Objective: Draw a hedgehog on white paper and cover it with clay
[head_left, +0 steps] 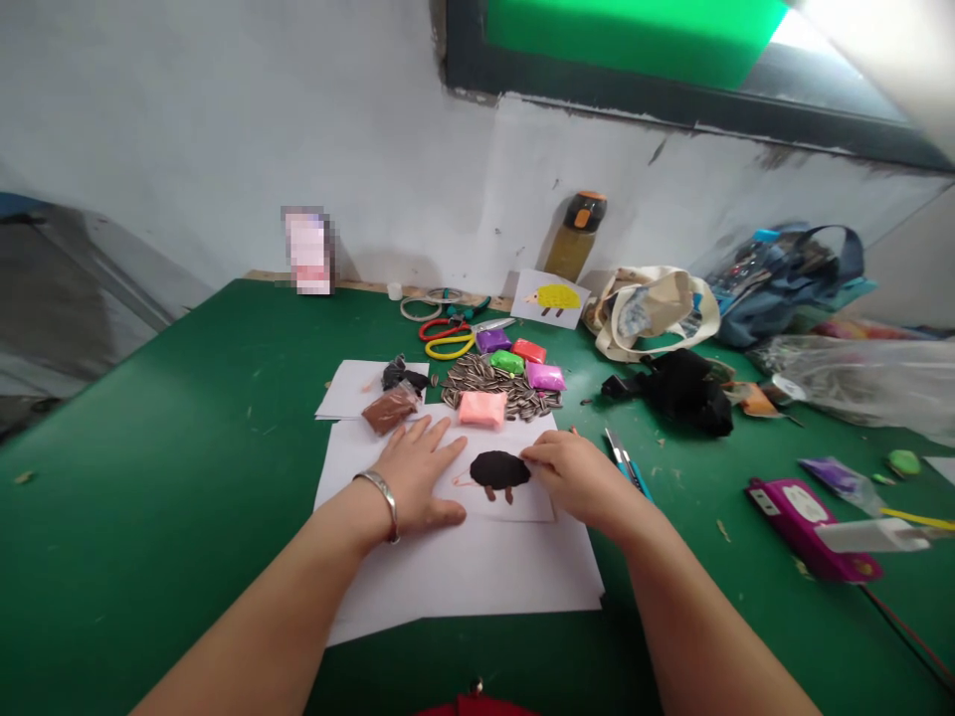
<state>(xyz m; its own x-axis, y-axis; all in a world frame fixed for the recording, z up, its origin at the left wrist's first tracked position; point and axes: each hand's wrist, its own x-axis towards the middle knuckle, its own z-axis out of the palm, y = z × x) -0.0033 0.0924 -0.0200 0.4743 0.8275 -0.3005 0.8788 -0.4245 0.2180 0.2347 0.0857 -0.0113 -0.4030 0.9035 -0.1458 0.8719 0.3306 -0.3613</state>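
Note:
A black oval of clay [498, 469] with brown legs lies on a small white card [522, 509], which rests on larger white sheets [463, 577]. My left hand [419, 475], with a silver bracelet at the wrist, is spread flat on the paper left of the black shape. The fingers of my right hand [571, 472] are pressed together at the shape's right edge; whatever they may hold is hidden. Just beyond are a pink clay packet [481, 409], a brown packet [389, 409] and a heap of striped seeds [467, 378].
Behind the seeds lie red scissors [444, 330], yellow scissors [452, 345] and a card with a yellow hedgehog [552, 298]. A bottle [576, 239] stands by the wall. Rightward are a cutter [631, 465], a black cloth [686, 390], a cloth bag [649, 308] and a magenta device [810, 527].

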